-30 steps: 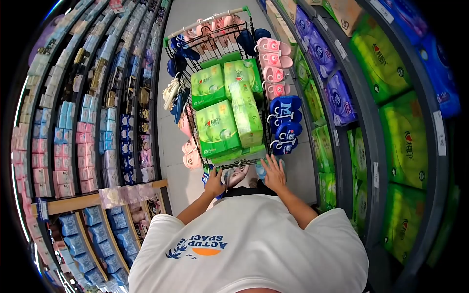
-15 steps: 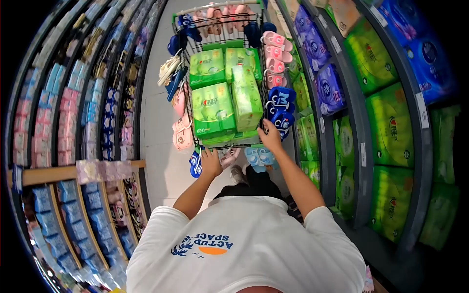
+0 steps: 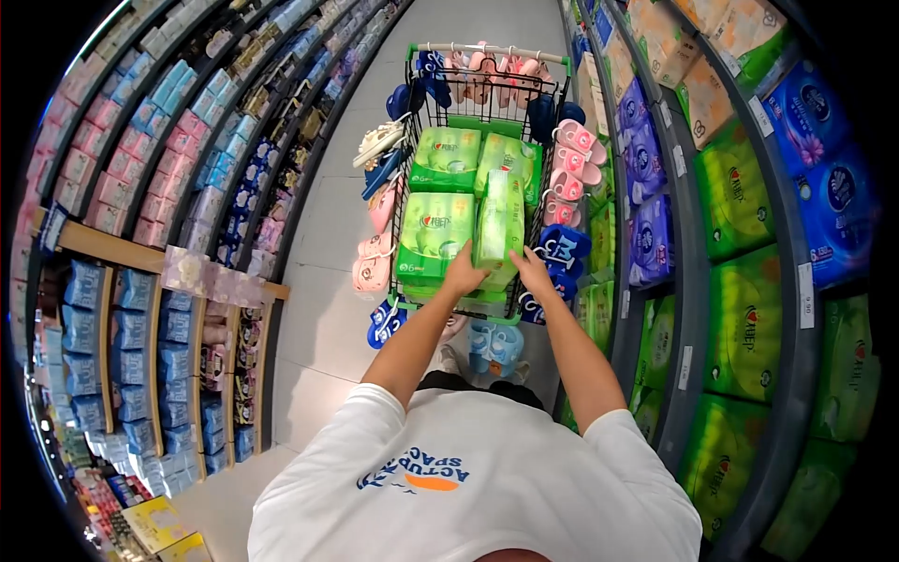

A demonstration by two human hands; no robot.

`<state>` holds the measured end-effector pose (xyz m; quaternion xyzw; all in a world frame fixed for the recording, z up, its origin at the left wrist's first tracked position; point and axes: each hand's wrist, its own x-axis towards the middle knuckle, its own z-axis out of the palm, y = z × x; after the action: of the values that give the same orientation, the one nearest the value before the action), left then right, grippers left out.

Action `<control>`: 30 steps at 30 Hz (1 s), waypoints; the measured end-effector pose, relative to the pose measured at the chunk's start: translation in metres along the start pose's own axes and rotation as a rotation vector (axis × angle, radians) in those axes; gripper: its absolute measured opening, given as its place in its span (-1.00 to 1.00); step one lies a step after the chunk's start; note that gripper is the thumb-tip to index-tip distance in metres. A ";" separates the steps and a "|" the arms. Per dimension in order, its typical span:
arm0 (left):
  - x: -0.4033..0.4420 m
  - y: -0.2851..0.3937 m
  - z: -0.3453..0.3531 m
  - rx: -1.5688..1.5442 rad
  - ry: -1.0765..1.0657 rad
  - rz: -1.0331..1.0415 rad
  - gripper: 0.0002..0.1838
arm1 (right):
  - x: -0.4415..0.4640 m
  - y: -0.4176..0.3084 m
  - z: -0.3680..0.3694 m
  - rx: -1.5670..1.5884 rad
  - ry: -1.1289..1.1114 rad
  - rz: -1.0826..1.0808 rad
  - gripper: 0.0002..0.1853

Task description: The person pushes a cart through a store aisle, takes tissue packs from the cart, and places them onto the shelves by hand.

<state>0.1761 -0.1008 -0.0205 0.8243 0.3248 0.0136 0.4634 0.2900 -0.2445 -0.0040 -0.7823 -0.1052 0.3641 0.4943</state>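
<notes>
Between a crowded left shelf (image 3: 103, 245) and a tissue-stocked right shelf (image 3: 695, 309): black wire shopping cart (image 3: 524, 53). Inside: three broad green tissue packs (image 3: 435, 239), plus a narrow green tissue pack (image 3: 499, 211) at near right. Outside the cart wall: pink slippers (image 3: 578, 155), blue clogs (image 3: 562, 245). Left hand (image 3: 461, 273) on the narrow pack's near-left edge, right hand (image 3: 535, 276) at its near-right side, close by the clogs. Fingers flank the pack; can't tell how firmly, or if any reach underneath. Risks: uneven pressure could let it slip or tilt; a sideways shift could snag right knuckles on wire or knock clogs loose.
</notes>
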 end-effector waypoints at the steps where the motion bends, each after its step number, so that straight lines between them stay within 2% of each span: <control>1: 0.005 0.006 0.001 0.030 0.004 -0.006 -0.01 | 0.008 0.008 0.002 0.036 0.000 -0.052 -0.34; 2: 0.010 0.010 0.003 0.008 -0.033 -0.047 0.01 | 0.013 0.015 0.002 0.074 0.003 -0.097 -0.49; 4: 0.021 0.008 0.011 0.003 -0.080 -0.097 0.04 | 0.027 0.028 0.002 0.129 -0.073 -0.093 -0.50; 6: 0.032 -0.009 0.024 -0.206 -0.146 -0.074 0.04 | 0.034 0.045 0.007 0.232 -0.082 -0.128 -0.51; 10: 0.036 -0.001 0.027 -0.280 -0.208 -0.092 0.05 | 0.038 0.047 0.012 0.275 -0.079 -0.001 -0.46; 12: 0.044 -0.002 0.027 -0.322 -0.257 -0.051 0.01 | 0.039 0.041 0.015 0.395 -0.084 0.019 -0.45; 16: 0.057 -0.007 0.027 -0.134 -0.200 -0.103 -0.13 | 0.034 0.024 0.026 0.360 0.051 0.065 -0.49; 18: 0.061 -0.007 0.020 -0.162 -0.141 -0.015 -0.28 | 0.039 0.021 0.031 0.292 0.156 -0.039 -0.52; 21: 0.071 0.008 -0.005 -0.173 -0.171 0.094 -0.23 | 0.024 -0.033 0.033 0.293 0.269 -0.077 -0.55; 24: 0.074 0.062 -0.049 -0.223 -0.067 0.206 -0.18 | 0.029 -0.074 0.023 0.299 0.411 -0.150 -0.58; 26: 0.074 0.105 -0.085 -0.343 -0.029 0.391 -0.12 | 0.010 -0.128 0.008 0.218 0.469 -0.306 -0.58; 28: 0.073 0.156 -0.127 -0.317 0.041 0.531 -0.12 | -0.019 -0.197 -0.007 0.178 0.506 -0.379 -0.55; 30: 0.071 0.210 -0.171 -0.533 0.050 0.768 -0.02 | -0.051 -0.263 -0.022 0.145 0.558 -0.549 -0.49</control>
<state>0.2865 -0.0081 0.2199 0.7367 -0.0077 0.2869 0.6123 0.3201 -0.1584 0.2488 -0.7569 -0.1460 -0.0017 0.6370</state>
